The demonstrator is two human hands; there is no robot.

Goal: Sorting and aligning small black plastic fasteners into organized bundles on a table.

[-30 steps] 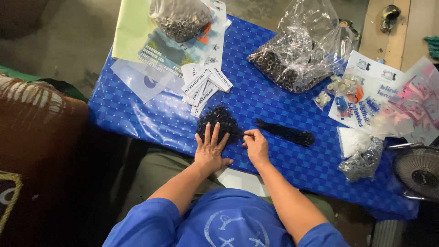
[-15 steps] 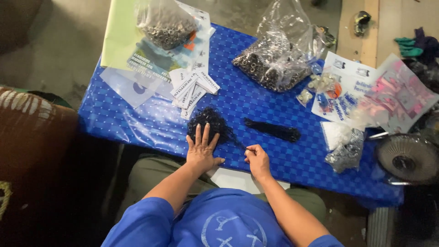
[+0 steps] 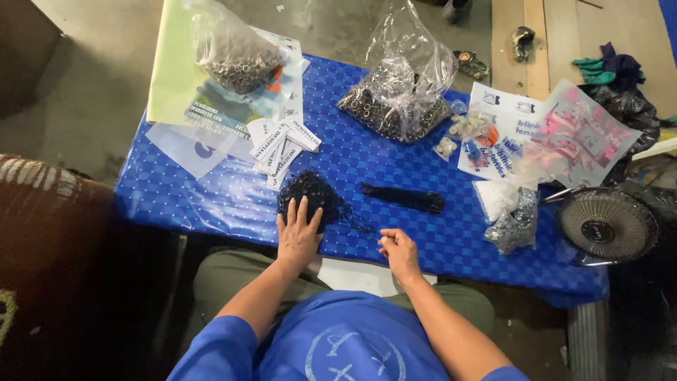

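While the left hand [image 3: 299, 236] lies flat with fingers spread on the black tangled heap of small loops [image 3: 311, 196] near the surface's front edge, the right hand [image 3: 398, 252] pinches something tiny just beside it.

I saw even, soft light with glare on the table [image 3: 233, 201] at centre left, dim lower corners, mild softness.

A blue checked tablecloth [image 3: 395, 159] carries a black tangled heap [image 3: 310, 194] at its near edge, a black strip [image 3: 403, 198] right of the heap, white labels [image 3: 282, 144] beyond the heap, and a clear bag of dark rings [image 3: 398, 106] farther back.
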